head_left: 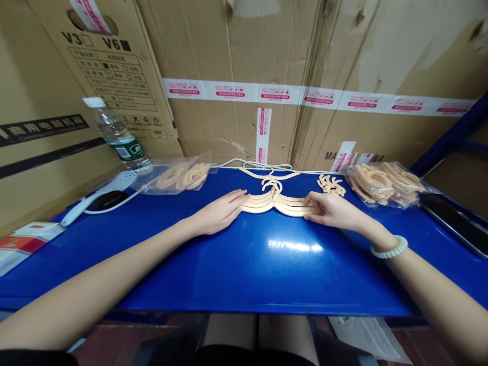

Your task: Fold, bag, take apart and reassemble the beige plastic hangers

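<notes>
A stack of pale peach curved plastic pieces (275,202) lies on the blue table (244,264), near its far edge. My left hand (220,211) rests flat with fingers stretched out, its fingertips touching the stack's left end. My right hand (332,209) lies at the stack's right end, fingers curled lightly against the pieces. A white bead bracelet (389,248) sits on my right wrist. A single curved piece (269,174) lies just behind the stack.
A clear bag of peach rings (179,175) lies back left, another fuller bag (385,183) back right, loose small pieces (331,185) beside it. A water bottle (116,134), a white handheld device (97,195), a phone (453,221) and cardboard boxes (267,76) surround the table.
</notes>
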Tool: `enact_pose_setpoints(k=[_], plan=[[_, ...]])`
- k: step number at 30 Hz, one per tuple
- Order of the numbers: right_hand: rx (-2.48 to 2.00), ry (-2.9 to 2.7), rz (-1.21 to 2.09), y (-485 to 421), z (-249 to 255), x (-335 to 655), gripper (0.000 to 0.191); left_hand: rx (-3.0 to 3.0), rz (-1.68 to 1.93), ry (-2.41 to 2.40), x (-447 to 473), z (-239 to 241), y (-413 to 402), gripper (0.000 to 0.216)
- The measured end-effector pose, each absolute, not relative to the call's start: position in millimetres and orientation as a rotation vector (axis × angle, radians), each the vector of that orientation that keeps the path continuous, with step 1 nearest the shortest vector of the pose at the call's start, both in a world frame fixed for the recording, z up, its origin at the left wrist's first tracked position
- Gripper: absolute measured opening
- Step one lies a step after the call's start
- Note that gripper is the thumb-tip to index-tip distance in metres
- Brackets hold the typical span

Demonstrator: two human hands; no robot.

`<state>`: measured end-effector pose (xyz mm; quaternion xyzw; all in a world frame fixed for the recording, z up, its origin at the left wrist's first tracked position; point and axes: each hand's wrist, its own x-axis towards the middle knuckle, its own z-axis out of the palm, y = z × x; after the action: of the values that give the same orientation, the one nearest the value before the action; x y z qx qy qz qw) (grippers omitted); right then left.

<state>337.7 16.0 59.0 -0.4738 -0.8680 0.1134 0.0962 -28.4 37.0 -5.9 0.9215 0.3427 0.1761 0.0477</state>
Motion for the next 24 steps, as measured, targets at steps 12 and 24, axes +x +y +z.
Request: enact_pose_setpoints(k=[12,24], plan=[[-1.383,-2.022,0.199,20.1,67.4,346.7,0.036,2.769,0.819,1.076,-24.5,0.3,36.2,0.045],[-1.273,-1.408,0.686,27.8,70.4,354.9,0.026,2.678,1.116,1.084,-26.9,-1.5,39.2,0.029]])
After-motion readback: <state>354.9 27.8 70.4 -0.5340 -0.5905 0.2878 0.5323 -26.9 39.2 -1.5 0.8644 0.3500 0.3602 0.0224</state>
